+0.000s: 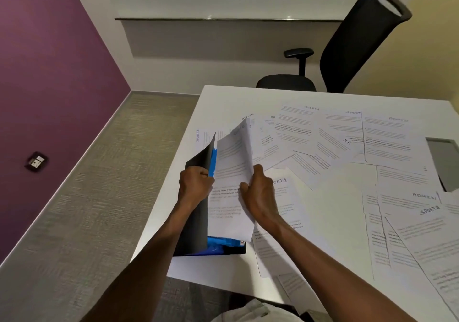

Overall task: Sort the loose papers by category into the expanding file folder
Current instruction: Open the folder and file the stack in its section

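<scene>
My left hand (pixel 195 184) gripped the raised dark cover of the expanding file folder (pixel 198 212), fingers curled over its right edge beside a blue divider. My right hand (pixel 258 195) pinched a printed sheet (pixel 232 185) along its right edge, thumb in front and fingers curled behind; the sheet stood nearly upright, its lower edge at the folder's blue pockets, which showed below it near the table's front left corner. The heading on that sheet was too blurred to read. The folder sat on the white table (pixel 335 197), close to the left edge.

Surroundings: loose papers (pixel 335 135) lay fanned and overlapping across the far and right parts of the table, with handwritten headings such as SPORTS, HR and ADMIN. One SPORTS sheet (pixel 283 207) lay flat just right of the folder, partly hidden by my right hand and forearm. Another SPORTS sheet (pixel 201 135) lay behind the folder's cover, mostly hidden by it. A grey recessed panel (pixel 444 162) showed at the table's right edge. A black office chair (pixel 347 48) stood beyond the far edge; a purple wall (pixel 49 73) ran along the left
</scene>
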